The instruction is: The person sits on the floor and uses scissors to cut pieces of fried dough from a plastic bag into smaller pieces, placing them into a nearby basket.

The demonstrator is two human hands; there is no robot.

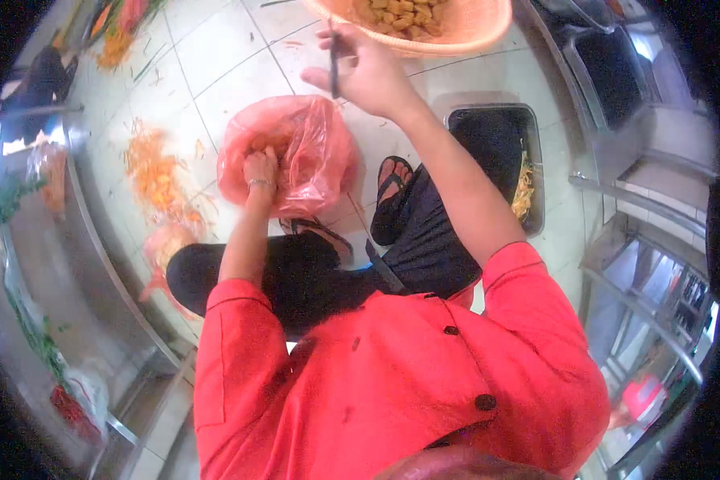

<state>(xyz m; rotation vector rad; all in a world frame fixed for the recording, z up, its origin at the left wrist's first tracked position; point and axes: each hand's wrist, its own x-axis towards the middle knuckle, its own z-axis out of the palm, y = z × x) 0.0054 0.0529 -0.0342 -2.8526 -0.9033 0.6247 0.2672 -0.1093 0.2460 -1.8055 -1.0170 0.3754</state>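
My left hand (261, 168) reaches into a pink plastic bag (327, 162) on the tiled floor; its fingertips are partly hidden among the contents, so its grip is unclear. Farther forward, my right hand (369, 72) has a thin dark tool (334, 66) between thumb and fingers; the tool's kind is unclear. That hand is just below the rim of an orange woven-look basket (474, 45), which holds yellow-brown chunks (405, 15). A dark flat blade-like strip (387, 267) lies by my lap.
Orange shreds and peelings (156, 174) lie on the floor at left, near another plastic bag (171, 246). A tub (537, 174) with yellowish scraps stands at right. Steel shelving (642, 204) lines the right side, and a steel rack (105, 252) with leafy greens (42, 342) the left.
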